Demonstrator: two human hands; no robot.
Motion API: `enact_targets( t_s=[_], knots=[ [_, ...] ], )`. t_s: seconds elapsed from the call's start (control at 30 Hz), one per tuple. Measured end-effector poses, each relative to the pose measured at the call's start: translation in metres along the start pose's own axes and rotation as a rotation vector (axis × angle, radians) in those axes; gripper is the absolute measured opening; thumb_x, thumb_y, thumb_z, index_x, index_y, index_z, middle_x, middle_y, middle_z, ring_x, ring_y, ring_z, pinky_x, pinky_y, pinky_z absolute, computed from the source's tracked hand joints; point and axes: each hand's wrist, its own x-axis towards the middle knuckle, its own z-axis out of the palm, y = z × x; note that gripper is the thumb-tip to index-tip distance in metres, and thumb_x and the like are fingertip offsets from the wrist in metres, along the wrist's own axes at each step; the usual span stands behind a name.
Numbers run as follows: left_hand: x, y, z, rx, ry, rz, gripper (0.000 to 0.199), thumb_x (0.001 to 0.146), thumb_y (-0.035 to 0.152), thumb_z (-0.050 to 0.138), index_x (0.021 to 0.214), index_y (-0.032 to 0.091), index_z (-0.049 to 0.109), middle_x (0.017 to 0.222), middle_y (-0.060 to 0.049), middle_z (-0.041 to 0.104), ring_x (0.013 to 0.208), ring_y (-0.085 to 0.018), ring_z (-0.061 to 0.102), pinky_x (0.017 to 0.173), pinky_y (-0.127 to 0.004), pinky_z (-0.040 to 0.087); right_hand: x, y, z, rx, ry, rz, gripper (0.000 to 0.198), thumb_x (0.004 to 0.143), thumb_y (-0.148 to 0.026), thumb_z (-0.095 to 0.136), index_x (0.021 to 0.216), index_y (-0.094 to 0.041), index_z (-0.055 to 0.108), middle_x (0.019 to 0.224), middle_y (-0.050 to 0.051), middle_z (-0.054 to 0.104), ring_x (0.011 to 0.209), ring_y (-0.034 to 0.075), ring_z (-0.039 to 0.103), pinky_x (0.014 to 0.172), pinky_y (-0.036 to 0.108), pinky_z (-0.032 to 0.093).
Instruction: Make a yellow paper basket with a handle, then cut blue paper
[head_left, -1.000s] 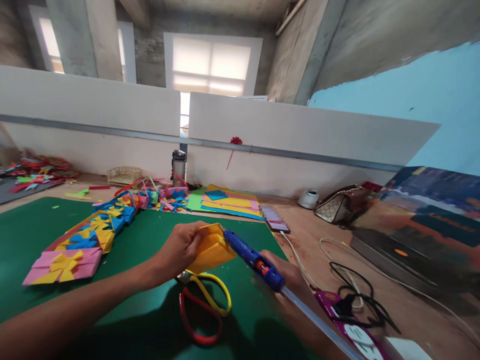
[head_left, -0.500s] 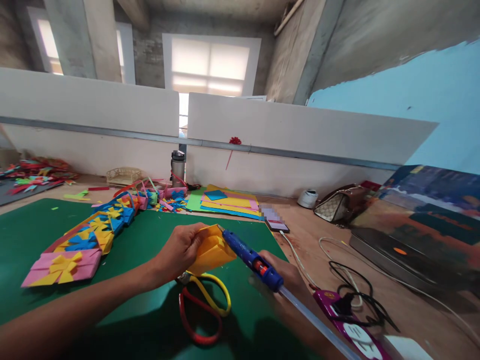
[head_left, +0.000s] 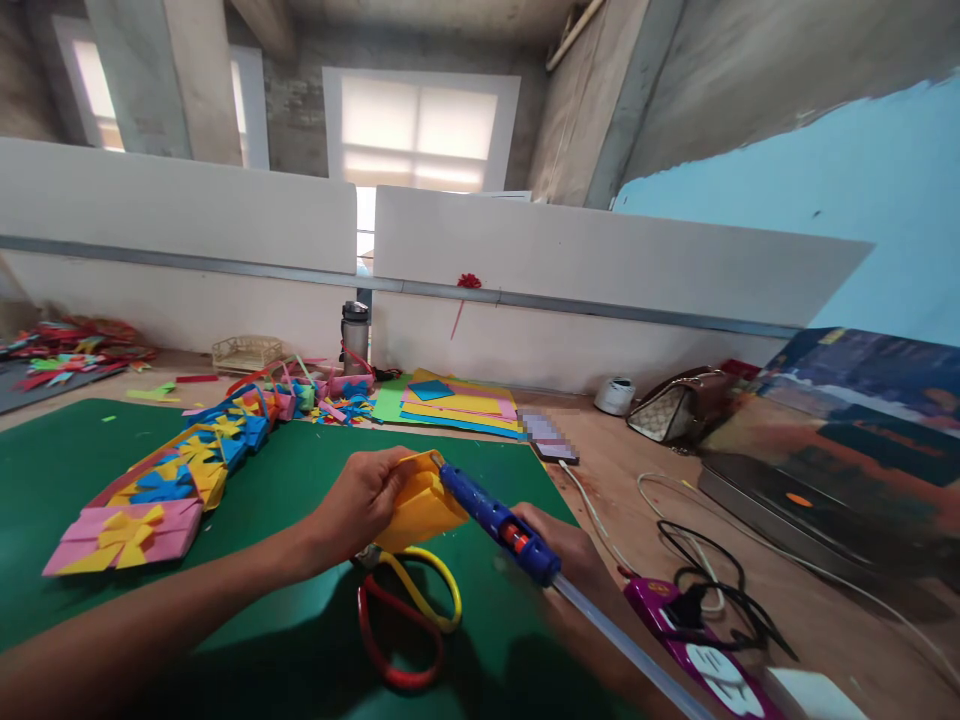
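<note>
Pinched in my left hand (head_left: pixel 365 505) is a folded yellow paper piece (head_left: pixel 421 505), held up above the green cutting mat (head_left: pixel 292 460). My right hand (head_left: pixel 559 545) is wrapped round a blue glue gun (head_left: pixel 499 520), partly hidden behind its body. The gun's metal tip rests at the upper edge of the yellow paper; whether it touches I cannot tell. A clear glue stick (head_left: pixel 626 640) sticks out of the gun's back end. Below the paper lie scissors (head_left: pixel 401 620) with one red and one yellow handle, blades mostly hidden under my left hand.
On the left stands a row of folded paper boxes with bows (head_left: pixel 127 535). Coloured paper sheets (head_left: pixel 457 405), a bottle (head_left: pixel 355 335) and a phone (head_left: pixel 551 437) lie farther back. To the right are a purple power strip (head_left: pixel 694 640), black cable (head_left: pixel 739 600) and handbag (head_left: pixel 679 405).
The glue gun and my right hand have shifted slightly left, the tip moving along the yellow paper's upper edge. My left hand stays nearly still.
</note>
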Motion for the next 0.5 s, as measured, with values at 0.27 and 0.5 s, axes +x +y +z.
enact_targets(
  t_s=[0.27, 0.5],
  knots=[
    [0.0006, -0.0001, -0.0010, 0.028, 0.010, 0.010, 0.038, 0.088, 0.037, 0.031, 0.081, 0.012, 0.059, 0.064, 0.001, 0.052, 0.056, -0.009, 0.043, 0.049, -0.017, 0.034, -0.0017, -0.0009, -0.0031, 0.020, 0.010, 0.034, 0.010, 0.075, -0.029, 0.050, 0.074, -0.020, 0.051, 0.063, -0.001, 0.055, 0.054, 0.012, 0.047, 0.051, 0.023, 0.036],
    [0.0008, -0.0037, -0.0007, 0.021, 0.018, 0.028, 0.038, 0.088, 0.037, 0.032, 0.082, 0.012, 0.061, 0.065, -0.001, 0.054, 0.056, -0.010, 0.045, 0.050, -0.018, 0.034, -0.0010, -0.0038, -0.0049, 0.046, -0.033, 0.043, 0.011, 0.077, -0.030, 0.051, 0.073, -0.020, 0.051, 0.063, -0.001, 0.055, 0.055, 0.013, 0.048, 0.051, 0.024, 0.036]
  ],
)
